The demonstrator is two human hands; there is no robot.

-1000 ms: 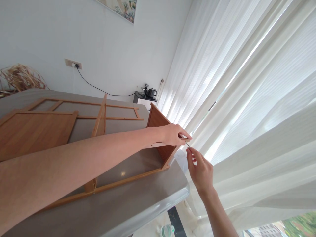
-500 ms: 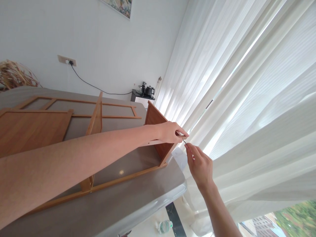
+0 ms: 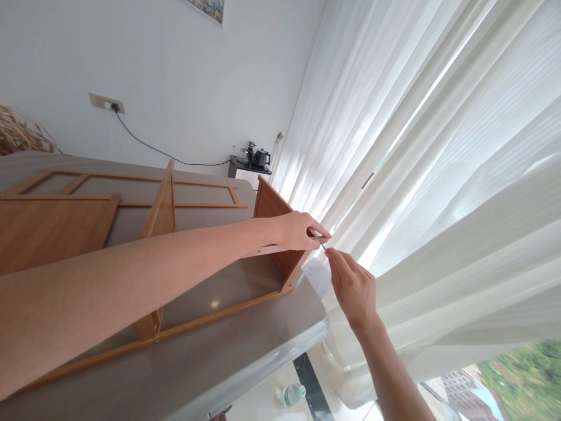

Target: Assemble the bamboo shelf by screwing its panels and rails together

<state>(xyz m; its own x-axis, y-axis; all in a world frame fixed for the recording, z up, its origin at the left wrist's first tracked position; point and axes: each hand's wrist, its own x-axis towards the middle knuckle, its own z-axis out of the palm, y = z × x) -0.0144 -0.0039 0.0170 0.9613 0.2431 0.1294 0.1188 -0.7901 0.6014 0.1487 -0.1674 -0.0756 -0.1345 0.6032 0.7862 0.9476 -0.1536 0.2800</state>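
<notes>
My left hand [image 3: 298,230] reaches across the wooden frame and is closed around the upper corner of its upright end panel [image 3: 276,213]. Close beside those fingertips, my right hand [image 3: 354,286] pinches a thin metal rod [image 3: 323,247]. The rod's far end meets the corner between my left fingers; its exact kind is too small to make out. The frame's long bottom rail [image 3: 219,316] lies on the grey-topped table [image 3: 245,345]. A second upright board [image 3: 164,204] stands farther left, partly hidden by my left forearm.
A flat wooden panel [image 3: 52,225] and a slatted wooden frame [image 3: 197,206] lie on the table. White curtains [image 3: 438,193] hang close on the right. A black kettle [image 3: 261,158] stands on a small cabinet behind. On the floor below is a clear bottle [image 3: 291,395].
The whole view has shifted slightly, so things appear a little farther left and up. Both hands keep their hold at the panel corner; my right hand has turned slightly around the rod.
</notes>
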